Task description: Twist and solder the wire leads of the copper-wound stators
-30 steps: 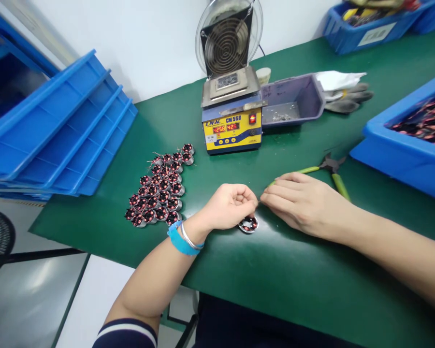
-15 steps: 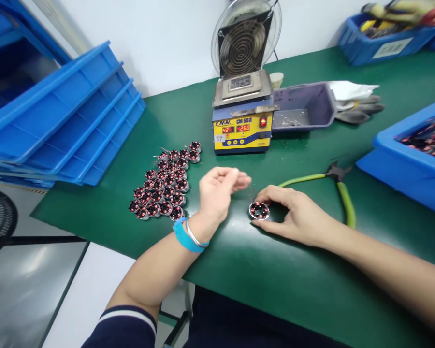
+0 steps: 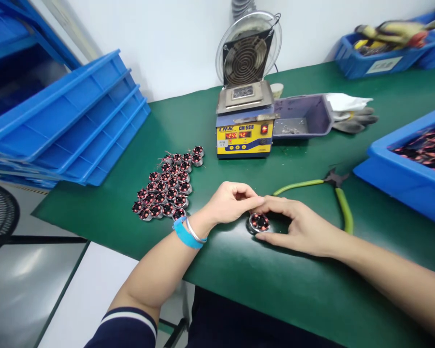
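A small round motor stator (image 3: 259, 223) with copper windings and a silvery rim stands on the green bench, tilted slightly. My right hand (image 3: 293, 222) grips it from the right, index finger at the far side and thumb at the near side. My left hand (image 3: 235, 202) is closed in a pinch at the stator's far edge, its fingertips against the right index finger. The stator's thin wire runs to this pinch, though the fingers mostly hide it. To the left, several similar stators (image 3: 163, 186) sit in close rows, thin wires sticking out of some.
Green-handled cutters (image 3: 335, 181) lie spread beyond my right hand. Behind stands a yellow-and-blue heated solder pot (image 3: 244, 137), beside a purple bin (image 3: 321, 116) and gloves (image 3: 355, 121). A blue crate (image 3: 402, 176) of wound parts is at right; stacked blue crates (image 3: 94, 121) lean at left.
My left hand has moved down and right from above the stator to its far edge, meeting the right fingers. The stator leans a little more. The whole view has shifted slightly.
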`<state>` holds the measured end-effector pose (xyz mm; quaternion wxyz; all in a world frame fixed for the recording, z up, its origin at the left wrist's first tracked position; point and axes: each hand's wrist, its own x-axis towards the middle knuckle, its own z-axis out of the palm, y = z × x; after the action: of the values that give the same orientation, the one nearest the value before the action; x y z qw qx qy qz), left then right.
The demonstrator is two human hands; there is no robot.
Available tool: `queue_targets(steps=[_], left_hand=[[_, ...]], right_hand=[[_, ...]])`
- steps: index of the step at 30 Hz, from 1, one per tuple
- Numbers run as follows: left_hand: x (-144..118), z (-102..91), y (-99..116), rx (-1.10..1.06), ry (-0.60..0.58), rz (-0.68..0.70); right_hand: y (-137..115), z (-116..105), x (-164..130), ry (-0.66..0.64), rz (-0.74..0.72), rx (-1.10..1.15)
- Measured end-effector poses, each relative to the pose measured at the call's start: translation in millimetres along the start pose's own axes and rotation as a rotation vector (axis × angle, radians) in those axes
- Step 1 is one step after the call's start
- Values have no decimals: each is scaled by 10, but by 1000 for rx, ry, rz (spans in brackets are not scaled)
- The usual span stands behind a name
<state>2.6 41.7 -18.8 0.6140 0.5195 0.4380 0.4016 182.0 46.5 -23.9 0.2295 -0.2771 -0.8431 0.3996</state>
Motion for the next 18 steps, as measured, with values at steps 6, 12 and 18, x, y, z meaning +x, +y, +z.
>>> queue_targets(steps=[6,12,18], left_hand=[[21,-174,123,-146,102,13],[-48,-126,189,32,-16,-109],[-36,-77,174,-112,186,-7]], right_hand=[[-1,19,-5,-74,-61,56],[-9,-46,-5,1,-16,121],[-69,-44,-22,-47,7,194]])
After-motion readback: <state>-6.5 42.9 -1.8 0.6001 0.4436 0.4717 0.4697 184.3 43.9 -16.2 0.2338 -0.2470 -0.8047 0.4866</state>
